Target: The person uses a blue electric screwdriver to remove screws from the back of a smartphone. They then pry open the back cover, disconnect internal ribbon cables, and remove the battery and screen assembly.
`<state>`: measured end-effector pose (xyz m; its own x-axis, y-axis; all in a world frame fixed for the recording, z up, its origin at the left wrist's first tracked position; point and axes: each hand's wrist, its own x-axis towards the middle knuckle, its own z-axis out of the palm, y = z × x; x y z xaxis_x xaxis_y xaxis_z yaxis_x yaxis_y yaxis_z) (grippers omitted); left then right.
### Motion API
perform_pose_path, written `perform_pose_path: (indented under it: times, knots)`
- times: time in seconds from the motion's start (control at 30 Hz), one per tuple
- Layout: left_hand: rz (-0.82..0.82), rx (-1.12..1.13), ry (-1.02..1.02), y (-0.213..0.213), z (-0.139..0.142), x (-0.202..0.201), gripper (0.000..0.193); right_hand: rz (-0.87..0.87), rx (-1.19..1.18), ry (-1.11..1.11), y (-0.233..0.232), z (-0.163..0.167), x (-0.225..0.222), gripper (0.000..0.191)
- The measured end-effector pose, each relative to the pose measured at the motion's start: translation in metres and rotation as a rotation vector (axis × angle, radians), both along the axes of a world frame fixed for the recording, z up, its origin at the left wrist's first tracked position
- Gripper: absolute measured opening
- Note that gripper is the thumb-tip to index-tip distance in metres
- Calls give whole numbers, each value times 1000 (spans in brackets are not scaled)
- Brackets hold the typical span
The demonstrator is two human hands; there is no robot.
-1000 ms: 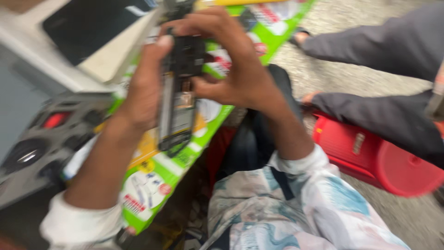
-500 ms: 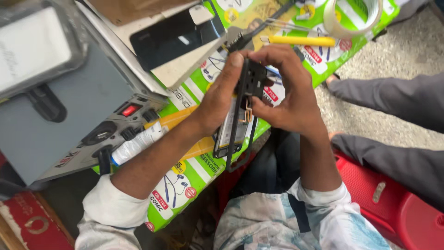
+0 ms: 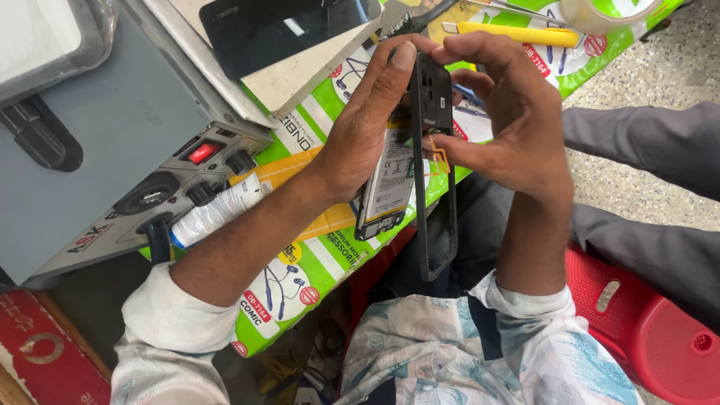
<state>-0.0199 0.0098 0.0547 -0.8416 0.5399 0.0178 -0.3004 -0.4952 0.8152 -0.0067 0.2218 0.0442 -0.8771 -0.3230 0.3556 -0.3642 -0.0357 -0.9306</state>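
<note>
Green mat [image 3: 300, 277]; both hands [image 3: 375, 127] [image 3: 517, 120] pinch phone frame [image 3: 435, 172].

One view only, worn on the head, tilted steeply down over the chest and forearms. Close in: both hands [image 3: 367, 142] [image 3: 517, 127] and the phone frame [image 3: 435, 165] fill the middle. Bench [image 3: 300, 277] with grey unit [image 3: 112, 150] running across the upper left, floor [image 3: 637, 82] at upper right, red stool [image 3: 660, 330] at lower right. No second view to share ground with.
</note>
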Motion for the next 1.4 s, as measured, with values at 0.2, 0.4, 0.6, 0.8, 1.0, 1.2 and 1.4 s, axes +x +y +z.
perform_pose_path:
  times: [0.2, 0.4, 0.6, 0.8, 1.0, 1.2, 1.4]
  knots:
    - [37, -35, -46, 0, 3, 2, 57, 48, 10, -41, 8, -1, -6, 62]
    - [117, 3, -221, 3, 8, 3, 64, 54, -60, -153, 0, 2, -11, 52]
    - [79, 100, -187, 0, 10, 5, 58, 0, -43, -132, -5, 14, -5, 58]
    - [24, 98, -64, -1, 9, 5, 49, -119, 131, 46, -11, 19, 0, 63]
    - [80, -72, 73, 4, 6, 7, 43, -161, 251, 205, -9, 17, -2, 61]
    - [11, 75, 10, -2, 8, 6, 44, -154, 200, 273, 2, 11, -11, 65]
    - [-142, 318, -49, -10, 4, 8, 57, -183, 100, 242, 19, 9, -9, 67]
